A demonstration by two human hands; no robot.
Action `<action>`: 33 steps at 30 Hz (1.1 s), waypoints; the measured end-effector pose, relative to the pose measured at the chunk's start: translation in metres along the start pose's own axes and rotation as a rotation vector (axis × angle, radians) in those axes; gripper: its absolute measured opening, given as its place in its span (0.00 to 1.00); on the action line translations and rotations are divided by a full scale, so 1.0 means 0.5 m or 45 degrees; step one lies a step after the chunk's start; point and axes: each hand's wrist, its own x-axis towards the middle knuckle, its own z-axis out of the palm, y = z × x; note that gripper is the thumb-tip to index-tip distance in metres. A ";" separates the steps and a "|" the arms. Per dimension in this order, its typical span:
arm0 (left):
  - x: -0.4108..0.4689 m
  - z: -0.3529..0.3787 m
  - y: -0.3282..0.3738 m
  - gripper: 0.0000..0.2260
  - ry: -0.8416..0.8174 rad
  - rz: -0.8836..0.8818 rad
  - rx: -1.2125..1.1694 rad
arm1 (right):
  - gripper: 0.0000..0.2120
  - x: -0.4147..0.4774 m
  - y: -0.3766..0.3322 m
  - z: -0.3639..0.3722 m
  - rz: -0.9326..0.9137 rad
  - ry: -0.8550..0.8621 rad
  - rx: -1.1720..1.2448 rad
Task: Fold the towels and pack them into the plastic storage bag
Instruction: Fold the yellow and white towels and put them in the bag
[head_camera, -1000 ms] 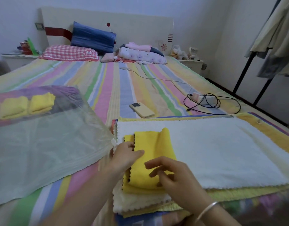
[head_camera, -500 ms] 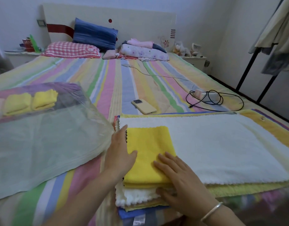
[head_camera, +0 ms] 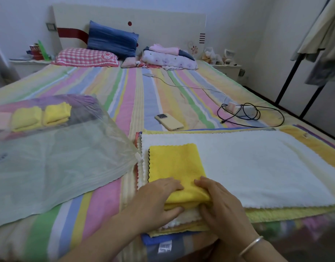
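Note:
A folded yellow towel [head_camera: 175, 165] lies on a white towel [head_camera: 257, 163] that tops a stack of spread towels at the bed's near edge. My left hand [head_camera: 155, 201] and my right hand [head_camera: 219, 203] both grip the yellow towel's near edge, fingers on top and thumbs underneath. To the left, a translucent plastic storage bag [head_camera: 55, 161] lies flat on the bed. Two folded yellow towels [head_camera: 41, 116] sit inside its far end.
A phone in a yellow case [head_camera: 168, 121] lies just beyond the towel stack. A coiled black cable with a charger [head_camera: 248, 114] sits at the right. Pillows [head_camera: 98, 48] and folded bedding [head_camera: 168, 57] line the headboard. A clothes rack [head_camera: 318, 44] stands right.
The yellow towel was folded over and flattened. Both hands then slid from on top of it back to its near edge and now grip that edge.

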 end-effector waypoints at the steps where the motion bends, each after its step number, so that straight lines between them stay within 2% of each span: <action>1: 0.001 -0.004 0.000 0.30 0.010 0.001 -0.020 | 0.19 0.005 -0.002 -0.004 0.054 0.056 0.058; 4: 0.002 -0.031 0.003 0.25 0.054 -0.005 -0.124 | 0.11 0.027 -0.014 -0.031 0.065 0.179 0.158; 7: -0.003 -0.072 0.003 0.12 0.285 -0.098 -0.429 | 0.10 0.050 -0.032 -0.064 0.065 0.310 0.335; 10: -0.005 -0.106 0.019 0.10 0.350 -0.228 -0.942 | 0.09 0.077 -0.041 -0.088 0.283 0.315 0.683; 12: 0.006 -0.102 0.024 0.09 0.321 -0.346 -1.088 | 0.13 0.094 -0.038 -0.089 0.477 0.202 0.799; 13: 0.016 -0.094 0.020 0.09 0.336 -0.397 -1.054 | 0.15 0.100 -0.032 -0.085 0.584 0.142 0.847; 16: 0.045 -0.059 0.004 0.25 0.384 -0.459 -0.780 | 0.27 0.102 -0.002 -0.068 0.801 0.023 1.020; 17: 0.054 -0.046 -0.002 0.24 0.378 -0.490 -0.710 | 0.25 0.097 0.011 -0.061 0.815 0.004 1.034; 20: 0.075 -0.023 -0.011 0.18 0.293 -0.595 -0.555 | 0.05 0.074 0.033 -0.041 0.810 -0.033 0.927; 26: 0.085 -0.024 -0.010 0.15 0.173 -0.732 -0.458 | 0.03 0.060 0.050 0.002 0.913 -0.045 0.531; 29: 0.096 -0.029 -0.002 0.19 0.121 -0.792 -0.321 | 0.04 0.072 0.051 0.004 0.950 -0.081 0.464; 31: 0.094 -0.030 0.011 0.18 0.233 -0.753 -0.097 | 0.05 0.084 0.048 -0.010 1.036 -0.154 0.602; 33: 0.092 -0.016 0.014 0.21 0.474 -0.459 0.230 | 0.08 0.098 0.047 -0.030 1.203 -0.227 0.908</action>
